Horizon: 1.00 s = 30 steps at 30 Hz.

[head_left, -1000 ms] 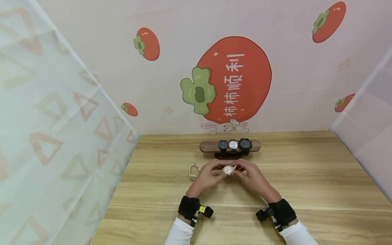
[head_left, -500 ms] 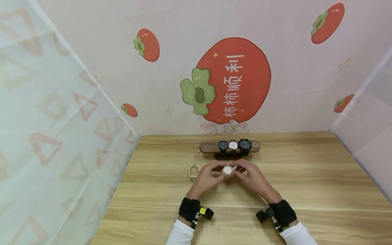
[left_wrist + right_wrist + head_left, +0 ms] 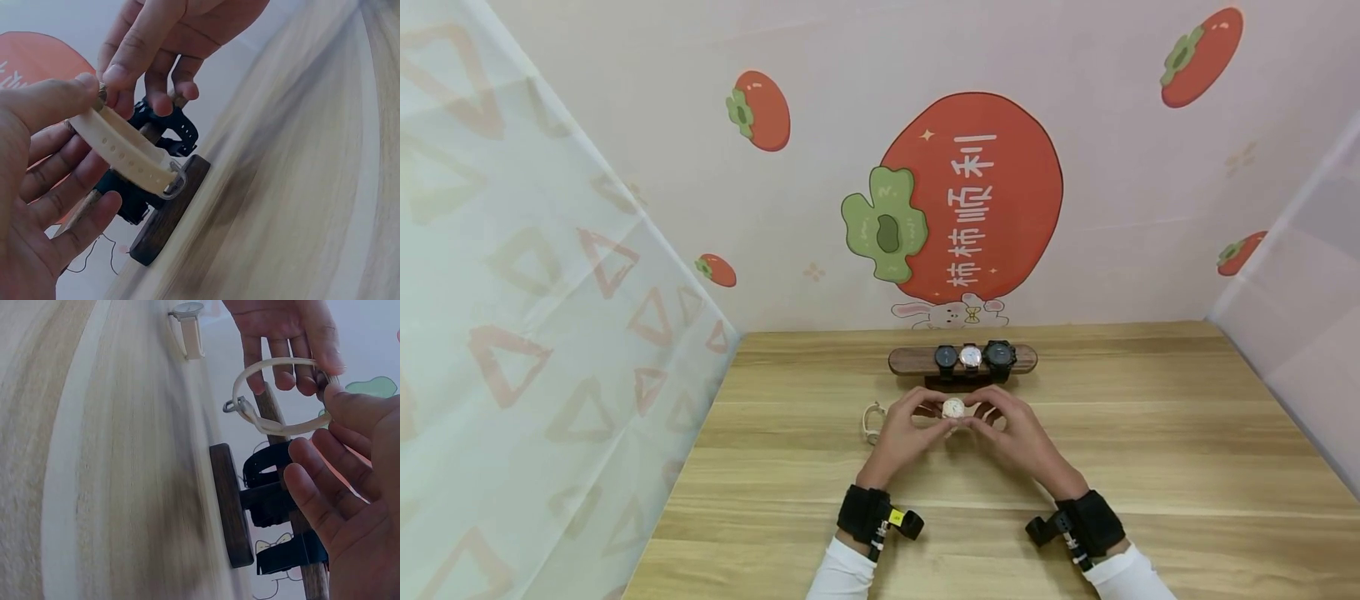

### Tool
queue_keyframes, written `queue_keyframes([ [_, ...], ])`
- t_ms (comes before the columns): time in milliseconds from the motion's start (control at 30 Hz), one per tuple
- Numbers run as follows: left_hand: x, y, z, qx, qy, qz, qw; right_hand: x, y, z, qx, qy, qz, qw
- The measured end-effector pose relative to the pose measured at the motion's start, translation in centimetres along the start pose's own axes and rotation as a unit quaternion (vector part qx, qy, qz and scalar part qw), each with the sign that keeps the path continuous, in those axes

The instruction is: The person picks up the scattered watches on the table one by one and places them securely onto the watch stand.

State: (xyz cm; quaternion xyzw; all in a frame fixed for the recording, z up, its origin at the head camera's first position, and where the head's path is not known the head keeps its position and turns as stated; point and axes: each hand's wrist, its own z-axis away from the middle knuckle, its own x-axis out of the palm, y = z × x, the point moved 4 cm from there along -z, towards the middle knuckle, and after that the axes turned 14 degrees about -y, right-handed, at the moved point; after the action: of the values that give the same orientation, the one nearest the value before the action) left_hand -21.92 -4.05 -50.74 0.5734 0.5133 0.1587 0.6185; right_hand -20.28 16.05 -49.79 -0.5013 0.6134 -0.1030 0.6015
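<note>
Both hands pinch one cream-strapped wristwatch [image 3: 953, 407] between thumbs and fingers, just in front of the watch stand [image 3: 910, 361]. My left hand [image 3: 904, 433] grips the left side of its case, and my right hand [image 3: 1021, 432] has the right side. Its strap [image 3: 128, 150] is buckled into a loop, seen in the left wrist view with a metal buckle [image 3: 177, 181] at the low end. The fingers cover most of the case in both wrist views. To the left of my left hand, a second pale-strapped watch [image 3: 872, 422] lies on its side on the table.
Three watches sit on the stand's dark wooden bar: a small black one [image 3: 946, 358], a white-faced one [image 3: 971, 358] and a larger black one [image 3: 1000, 356]. A dark base [image 3: 230, 506] supports the bar. Behind the wooden table [image 3: 1150, 433] rises a printed backdrop [image 3: 1112, 167].
The held watch has moved slightly up and away, closer to the stand, and part of its strap now shows below the face. Both hands keep their grip.
</note>
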Motion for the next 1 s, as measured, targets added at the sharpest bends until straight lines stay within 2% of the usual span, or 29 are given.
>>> queue_keyframes([
  [167, 0.31, -0.05, 0.01, -0.002, 0.002, 0.010, 0.9999, 0.08, -0.02, 0.08, -0.002, 0.008, 0.007, 0.9999],
  [333, 0.57, -0.03, -0.14, 0.010, 0.006, 0.019, 0.9997, 0.10, -0.13, 0.22, -0.001, 0.016, 0.017, 0.9997],
  [600, 0.71, 0.10, -0.11, 0.027, -0.020, 0.022, 0.9992, 0.01, 0.11, 0.27, -0.007, 0.031, 0.009, 0.9995],
  [733, 0.64, 0.09, -0.11, 0.028, -0.021, 0.023, 0.9991, -0.04, 0.20, 0.22, -0.010, 0.029, 0.009, 0.9995],
  [1000, 0.40, 0.40, -0.01, 0.035, -0.014, 0.025, 0.9990, 0.02, 0.15, 0.23, -0.034, 0.010, -0.035, 0.9988],
])
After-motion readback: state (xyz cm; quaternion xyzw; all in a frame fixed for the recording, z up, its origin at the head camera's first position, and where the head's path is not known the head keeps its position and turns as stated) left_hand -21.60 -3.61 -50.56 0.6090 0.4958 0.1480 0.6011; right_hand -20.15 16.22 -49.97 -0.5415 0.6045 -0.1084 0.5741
